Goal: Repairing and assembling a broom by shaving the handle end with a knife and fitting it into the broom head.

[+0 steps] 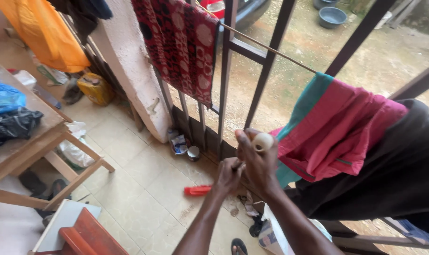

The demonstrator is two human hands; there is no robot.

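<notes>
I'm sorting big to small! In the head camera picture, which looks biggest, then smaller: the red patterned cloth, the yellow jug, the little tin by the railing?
1. red patterned cloth
2. yellow jug
3. little tin

The cloth hangs nearer the camera, which adds to its size.

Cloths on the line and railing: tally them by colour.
Red patterned cloth: 1
Pink and teal cloth: 1
Dark cloth: 1
Orange cloth: 1
Total: 4
The right hand holds a pale round thing beside the pink one.
</notes>
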